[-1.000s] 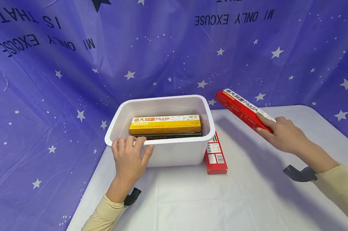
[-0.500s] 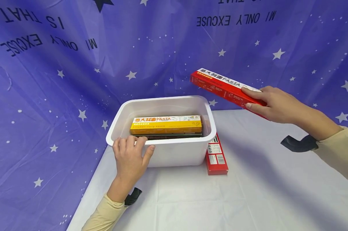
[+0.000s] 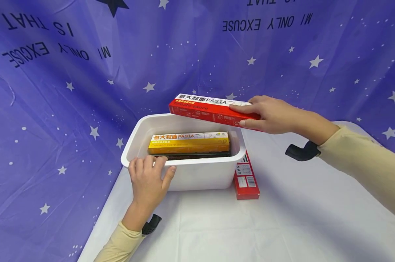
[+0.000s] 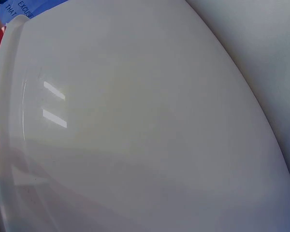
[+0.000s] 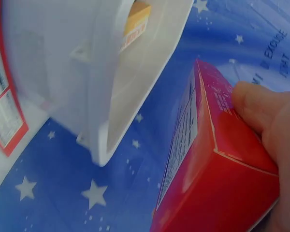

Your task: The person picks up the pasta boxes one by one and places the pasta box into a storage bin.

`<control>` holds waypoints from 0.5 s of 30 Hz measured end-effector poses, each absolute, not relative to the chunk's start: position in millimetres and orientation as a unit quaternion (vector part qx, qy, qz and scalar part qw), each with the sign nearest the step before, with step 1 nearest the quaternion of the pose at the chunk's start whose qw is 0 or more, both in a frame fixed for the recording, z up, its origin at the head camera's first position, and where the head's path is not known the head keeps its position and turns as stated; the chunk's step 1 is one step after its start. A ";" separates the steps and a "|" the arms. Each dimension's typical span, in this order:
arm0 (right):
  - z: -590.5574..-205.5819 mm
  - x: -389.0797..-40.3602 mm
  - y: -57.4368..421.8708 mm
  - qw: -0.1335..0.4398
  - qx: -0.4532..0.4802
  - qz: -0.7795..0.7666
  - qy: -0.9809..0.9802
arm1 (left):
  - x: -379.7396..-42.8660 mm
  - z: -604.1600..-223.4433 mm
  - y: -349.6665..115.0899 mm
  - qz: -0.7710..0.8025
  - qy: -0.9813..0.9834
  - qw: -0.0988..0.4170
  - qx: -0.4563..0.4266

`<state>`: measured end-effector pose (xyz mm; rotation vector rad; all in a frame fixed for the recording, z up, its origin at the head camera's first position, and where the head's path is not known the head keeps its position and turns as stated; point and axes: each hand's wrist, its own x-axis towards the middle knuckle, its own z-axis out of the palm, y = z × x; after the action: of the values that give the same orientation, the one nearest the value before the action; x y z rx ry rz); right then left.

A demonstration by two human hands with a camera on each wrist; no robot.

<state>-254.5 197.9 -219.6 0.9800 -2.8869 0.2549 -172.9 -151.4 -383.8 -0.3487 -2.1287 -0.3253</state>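
Note:
My right hand (image 3: 266,113) grips the right end of a red pasta box (image 3: 204,108) labelled tomato sauce, held over the back rim of a white plastic bin (image 3: 197,174). In the right wrist view the same pasta box (image 5: 232,145) shows its red end, with my thumb along one side. My left hand (image 3: 149,182) holds the bin's front rim near its left corner, fingers hooked over the edge and thumb outside. Inside the bin lies a yellow pasta box (image 3: 188,144) labelled chicken curry sauce, on top of darker boxes (image 3: 197,156). The left wrist view is mostly bin wall (image 4: 135,106).
Another red box (image 3: 247,182) lies on the white-covered table (image 3: 217,229), against the bin's right side and partly hidden by it. A purple cloth (image 3: 191,54) with stars and lettering hangs behind and to the left.
My right hand has carried the red pasta box leftward from the right of the bin, rising first and then lowering, to above its back rim. The left hand stays on the rim.

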 end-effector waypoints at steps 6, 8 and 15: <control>-224.2 -257.9 171.2 0.021 0.351 0.083 -0.933 | -172.6 -384.1 -151.2 -0.131 -0.869 0.456 -0.139; -226.1 -257.9 162.4 0.010 0.359 0.084 -0.929 | -172.1 -383.9 -151.3 -0.131 -0.872 0.451 -0.138; -231.2 -254.4 134.0 -0.014 0.397 0.074 -0.915 | -171.6 -383.4 -150.5 -0.132 -0.878 0.440 -0.136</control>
<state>-254.4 134.0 -231.2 1.2589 -2.9002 0.2360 -171.6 -150.5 -383.4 -0.3379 -2.1812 -0.3281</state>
